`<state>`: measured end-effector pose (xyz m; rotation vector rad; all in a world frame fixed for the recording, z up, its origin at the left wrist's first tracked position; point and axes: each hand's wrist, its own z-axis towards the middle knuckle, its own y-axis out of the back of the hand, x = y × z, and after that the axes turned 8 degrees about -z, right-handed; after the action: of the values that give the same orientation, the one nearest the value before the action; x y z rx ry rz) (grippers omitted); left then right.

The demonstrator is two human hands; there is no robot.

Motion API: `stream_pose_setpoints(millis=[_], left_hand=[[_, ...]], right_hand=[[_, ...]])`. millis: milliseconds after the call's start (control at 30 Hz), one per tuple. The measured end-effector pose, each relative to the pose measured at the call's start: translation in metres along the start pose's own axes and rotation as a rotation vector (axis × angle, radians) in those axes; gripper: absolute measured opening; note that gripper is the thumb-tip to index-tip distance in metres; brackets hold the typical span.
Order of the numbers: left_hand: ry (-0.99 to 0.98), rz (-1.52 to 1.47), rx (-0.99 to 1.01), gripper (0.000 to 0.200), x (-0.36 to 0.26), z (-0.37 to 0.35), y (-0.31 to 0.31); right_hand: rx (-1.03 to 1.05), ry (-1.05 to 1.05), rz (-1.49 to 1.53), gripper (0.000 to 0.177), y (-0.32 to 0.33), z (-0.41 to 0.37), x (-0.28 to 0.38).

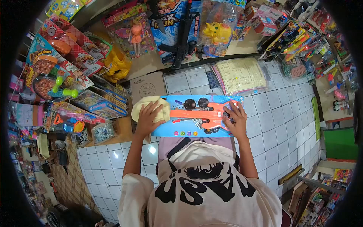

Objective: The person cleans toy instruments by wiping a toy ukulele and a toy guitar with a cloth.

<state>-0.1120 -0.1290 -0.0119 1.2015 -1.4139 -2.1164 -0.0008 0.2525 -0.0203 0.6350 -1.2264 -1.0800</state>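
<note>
A toy guitar package (181, 130) lies across my lap: a blue card with an orange-red toy guitar (191, 114), its neck pointing left. A pale yellow cloth (165, 107) is bunched over the card's left end. My left hand (148, 119) grips the cloth from above, fingers bent and somewhat apart, pressing it against the card. On the guitar's body at the right end rests my right hand (236, 120), fingers spread and holding nothing. Part of the guitar body is hidden under that hand.
Ahead stand a wall clock box (148, 85), a stack of plastic-wrapped printed sheets (242, 76) and a packaged toy gun (182, 41). Boxed toys (100, 104) crowd the left side. Hanging toy packs (297, 43) fill the right. White tiles (272, 121) cover the floor.
</note>
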Motion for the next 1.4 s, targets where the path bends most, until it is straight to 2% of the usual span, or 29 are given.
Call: stream_pose_setpoints(millis=[100, 200, 267, 333, 367, 433, 467, 567, 633, 700, 767, 867, 967, 1100, 1200, 1300, 1400], left_hand=[[-0.057, -0.08, 0.04, 0.06, 0.011, -0.004, 0.005], [0.001, -0.265, 0.051, 0.05, 0.02, -0.01, 0.019], [0.105, -0.376, -0.111, 0.046, 0.046, -0.028, 0.011], [0.192, -0.485, -0.327, 0.039, 0.043, -0.031, 0.012], [0.181, -0.447, -0.357, 0.039, 0.042, -0.031, 0.011], [0.16, -0.378, -0.411, 0.038, 0.014, -0.023, 0.022], [0.031, -0.3, -0.515, 0.039, -0.003, -0.016, 0.024], [0.048, -0.836, -0.548, 0.04, -0.074, 0.012, 0.037], [0.072, -0.858, -0.402, 0.04, -0.085, 0.016, 0.013], [-0.089, -0.521, -0.182, 0.045, -0.11, 0.042, 0.006], [-0.294, 0.03, -0.012, 0.055, -0.111, 0.051, -0.031], [-0.294, 0.103, 0.098, 0.061, -0.124, 0.048, -0.052], [-0.22, 0.009, 0.211, 0.065, -0.12, 0.048, -0.051], [-0.291, -0.24, 0.22, 0.056, -0.112, 0.052, -0.032], [-0.123, -0.406, 0.312, 0.048, -0.103, 0.063, -0.036], [-0.202, -0.2, 0.283, 0.047, -0.102, 0.069, -0.033], [-0.16, -0.271, 0.248, 0.057, -0.097, 0.071, -0.036]], right_hand=[[0.009, -0.01, 0.003, 0.038, 0.003, 0.001, 0.003], [0.013, 0.0, 0.009, 0.037, 0.004, 0.002, 0.002], [0.012, 0.009, 0.021, 0.037, 0.002, 0.001, 0.0], [0.006, 0.019, 0.006, 0.037, 0.0, 0.002, -0.001], [0.002, 0.02, -0.005, 0.037, -0.001, 0.001, -0.002], [0.002, 0.024, 0.003, 0.037, -0.002, 0.001, -0.002], [0.001, 0.027, 0.005, 0.036, -0.002, 0.001, -0.002], [-0.019, 0.045, -0.013, 0.036, -0.002, 0.001, -0.001], [-0.026, 0.046, -0.004, 0.035, -0.003, 0.0, -0.001], [-0.034, 0.041, 0.003, 0.035, -0.003, 0.0, -0.002], [-0.026, 0.026, 0.006, 0.035, -0.002, 0.0, -0.001], [-0.031, 0.014, 0.004, 0.035, 0.0, -0.001, -0.001], [-0.039, 0.011, 0.008, 0.034, 0.0, -0.001, -0.002], [-0.029, -0.003, 0.032, 0.034, -0.001, -0.001, -0.001], [-0.035, -0.01, 0.033, 0.034, -0.001, 0.0, 0.001], [-0.028, -0.012, 0.033, 0.035, -0.003, 0.0, 0.001], [-0.038, -0.027, 0.022, 0.035, -0.003, -0.001, 0.001]])
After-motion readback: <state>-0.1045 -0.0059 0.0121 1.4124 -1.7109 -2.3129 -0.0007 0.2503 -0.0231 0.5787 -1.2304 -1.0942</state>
